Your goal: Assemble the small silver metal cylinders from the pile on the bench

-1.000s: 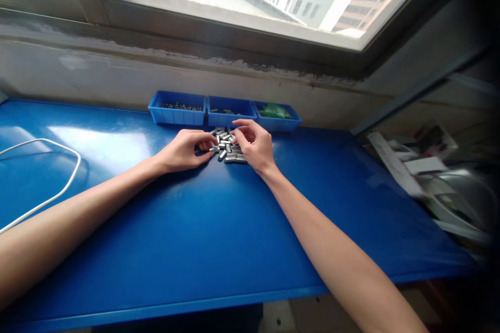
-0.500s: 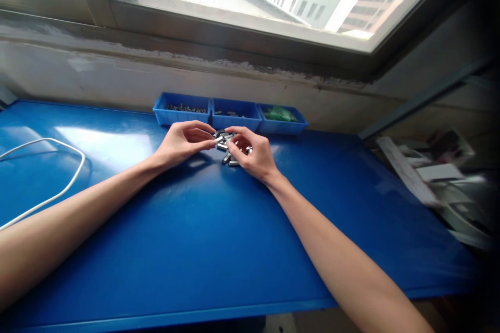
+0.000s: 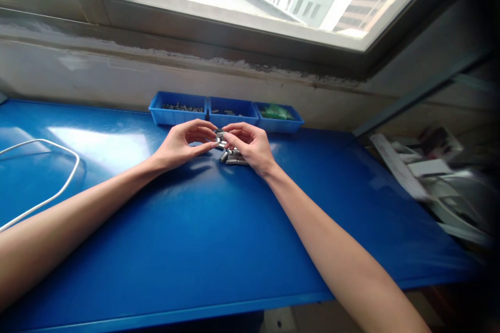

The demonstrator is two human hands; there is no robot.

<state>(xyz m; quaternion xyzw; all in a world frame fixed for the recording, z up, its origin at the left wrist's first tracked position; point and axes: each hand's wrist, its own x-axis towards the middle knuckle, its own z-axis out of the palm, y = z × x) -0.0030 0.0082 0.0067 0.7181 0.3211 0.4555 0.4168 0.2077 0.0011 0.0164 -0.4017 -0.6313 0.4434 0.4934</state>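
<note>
left bin [image 3: 177, 110] – dark bits, right bin [image 3: 278, 117] – green pieces

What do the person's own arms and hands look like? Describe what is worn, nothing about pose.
Both forearms are bare as far as the picture shows: no sleeves in view. The left hand and right hand wear no gloves. No watch, bracelet or ring shows on either wrist or hand, and no marking can be made out.
</note>
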